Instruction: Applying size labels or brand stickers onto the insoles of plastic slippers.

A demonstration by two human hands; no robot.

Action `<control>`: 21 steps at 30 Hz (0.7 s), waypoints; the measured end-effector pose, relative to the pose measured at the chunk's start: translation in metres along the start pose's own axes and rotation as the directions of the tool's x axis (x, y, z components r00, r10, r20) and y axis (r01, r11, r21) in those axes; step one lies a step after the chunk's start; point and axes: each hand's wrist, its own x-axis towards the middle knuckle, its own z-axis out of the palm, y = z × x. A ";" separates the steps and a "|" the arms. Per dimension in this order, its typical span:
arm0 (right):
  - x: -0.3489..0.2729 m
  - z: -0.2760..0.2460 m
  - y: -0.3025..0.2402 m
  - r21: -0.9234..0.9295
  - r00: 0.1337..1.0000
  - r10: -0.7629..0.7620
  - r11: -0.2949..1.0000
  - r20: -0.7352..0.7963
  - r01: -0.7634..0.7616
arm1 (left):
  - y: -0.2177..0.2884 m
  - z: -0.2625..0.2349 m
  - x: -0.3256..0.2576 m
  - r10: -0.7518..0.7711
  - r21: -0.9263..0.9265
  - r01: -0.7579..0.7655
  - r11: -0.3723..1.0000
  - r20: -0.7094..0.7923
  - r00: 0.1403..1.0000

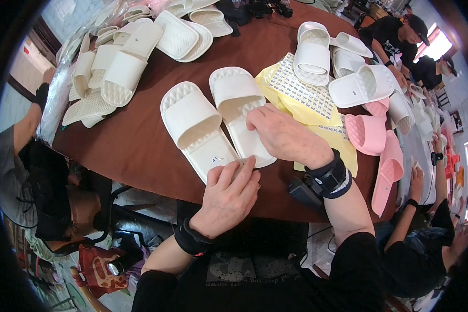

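Observation:
A pair of cream slippers lies side by side on the brown table, toes pointing away from me. The left slipper carries a small white number sticker near its heel. Over the heel ends rests my left hand, its fingers stretched out, with the index fingertip touching the right slipper. My right hand is closed above that right slipper's footbed, fingertips curled down against it. What those fingertips hold, if anything, is hidden. Both wrists wear black bands.
Yellow-backed sticker sheets lie right of the pair. White slippers and pink slippers are beyond them. More cream slippers pile up at the far left. A black device sits below my right wrist. Several people work along the right.

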 end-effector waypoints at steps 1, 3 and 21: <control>-0.001 -0.002 0.000 0.035 1.000 0.005 0.999 0.000 -0.005 | 0.001 0.000 0.000 0.002 0.001 -0.002 1.000 0.001 1.000; -0.001 -0.004 0.002 0.050 0.999 0.024 0.998 0.021 -0.025 | 0.000 0.000 0.000 0.001 0.003 -0.001 1.000 0.005 1.000; -0.010 -0.073 0.002 0.317 0.966 0.093 0.948 -0.239 -0.012 | 0.000 0.000 0.001 0.019 -0.020 -0.019 1.000 0.018 1.000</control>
